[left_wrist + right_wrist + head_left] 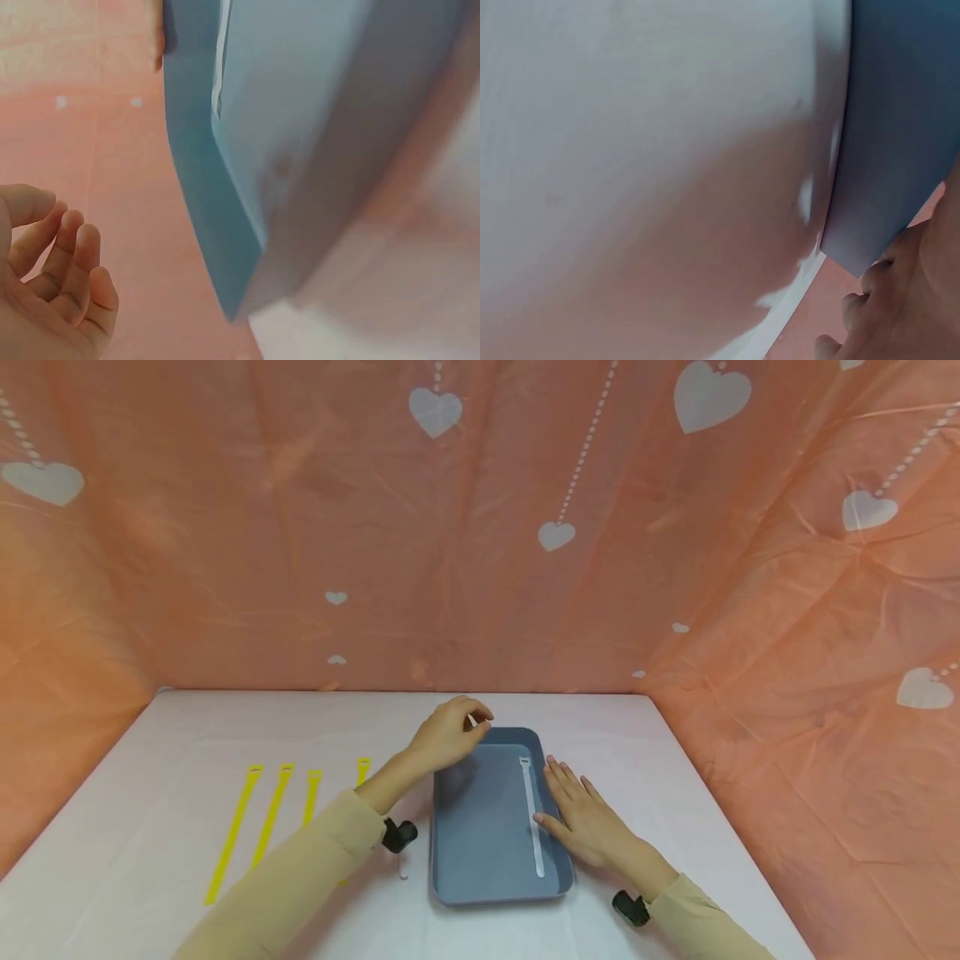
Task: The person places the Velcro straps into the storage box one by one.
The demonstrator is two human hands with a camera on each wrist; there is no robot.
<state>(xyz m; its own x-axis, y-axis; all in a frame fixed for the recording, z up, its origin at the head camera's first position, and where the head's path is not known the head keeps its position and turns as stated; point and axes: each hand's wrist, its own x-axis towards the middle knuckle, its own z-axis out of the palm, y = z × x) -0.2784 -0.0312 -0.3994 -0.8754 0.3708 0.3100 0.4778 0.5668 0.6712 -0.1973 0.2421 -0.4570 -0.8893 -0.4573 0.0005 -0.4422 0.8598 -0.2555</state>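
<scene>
A blue-grey tray (487,827) lies on the table, and one white strap with a slotted head (532,818) rests lengthwise along its right side. My left hand (453,733) hovers by the tray's far left corner. Its fingers (64,266) are loosely bent with nothing between them. My right hand (588,818) lies along the tray's right rim with its fingers straight and the thumb reaching over the edge towards the white strap. In the right wrist view the fingers (877,281) appear beside the tray's outer wall (892,135).
Several yellow slotted straps (236,835) lie in a row on the white table (150,827) to the left, some partly hidden by my left forearm. A small pale tip (403,870) shows beneath the left wrist. An orange curtain with hearts (480,610) encloses the table.
</scene>
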